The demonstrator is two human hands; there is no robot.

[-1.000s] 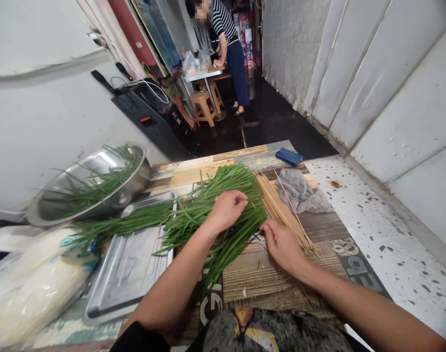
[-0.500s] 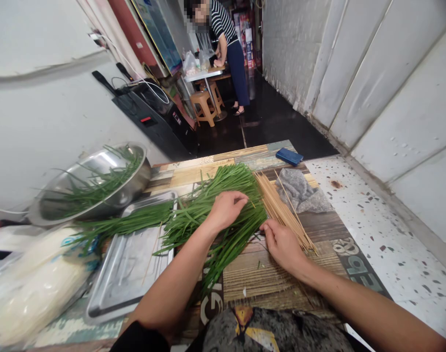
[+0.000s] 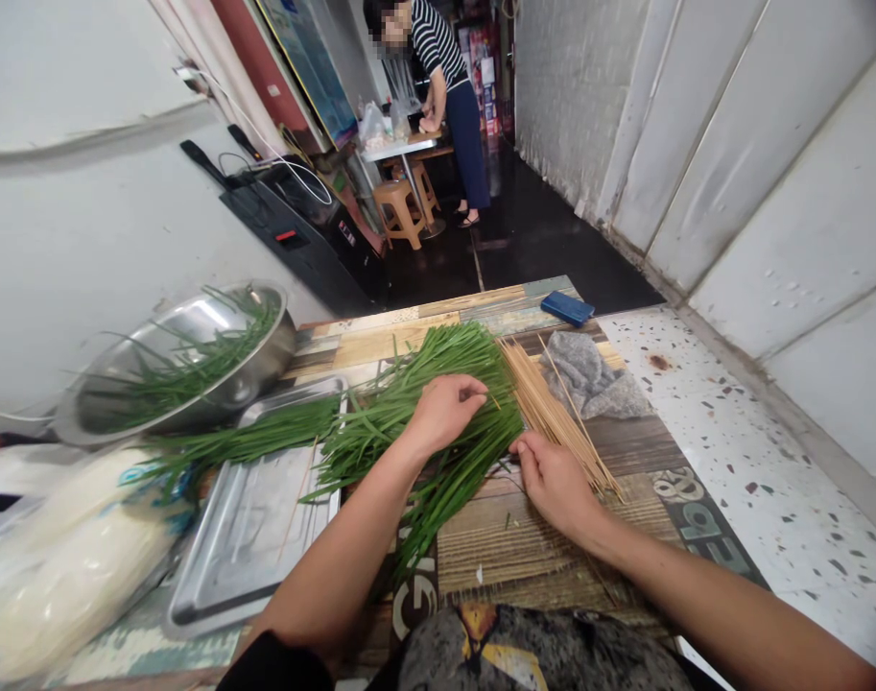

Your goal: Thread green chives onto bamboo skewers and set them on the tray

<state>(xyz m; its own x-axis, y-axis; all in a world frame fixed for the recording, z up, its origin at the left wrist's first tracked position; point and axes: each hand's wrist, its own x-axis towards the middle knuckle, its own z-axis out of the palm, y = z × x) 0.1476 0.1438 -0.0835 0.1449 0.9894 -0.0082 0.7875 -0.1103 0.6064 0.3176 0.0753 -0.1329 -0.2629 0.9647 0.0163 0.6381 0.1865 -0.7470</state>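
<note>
A broad heap of green garlic chives (image 3: 444, 355) lies on the wood-patterned table, its cut ends toward the right. Over the middle of this heap, my left hand (image 3: 448, 411) is closed, thumb and fingertips pinched together; what they hold, if anything, is too small to make out. My right hand (image 3: 556, 477) rests low at the stem ends, also closed in a pinch, and I cannot make out what is in it. Just beyond it lies a row of thin wooden skewers (image 3: 553, 408), touching the chives' right side.
On the left are a metal tray (image 3: 222, 576) with chives and one skewer, a steel bowl (image 3: 283, 331) of loose chives, and a plastic bag of pale contents (image 3: 70, 576). A grey cloth (image 3: 588, 369) and a blue box (image 3: 567, 307) lie right. A person (image 3: 448, 96) stands at a far table.
</note>
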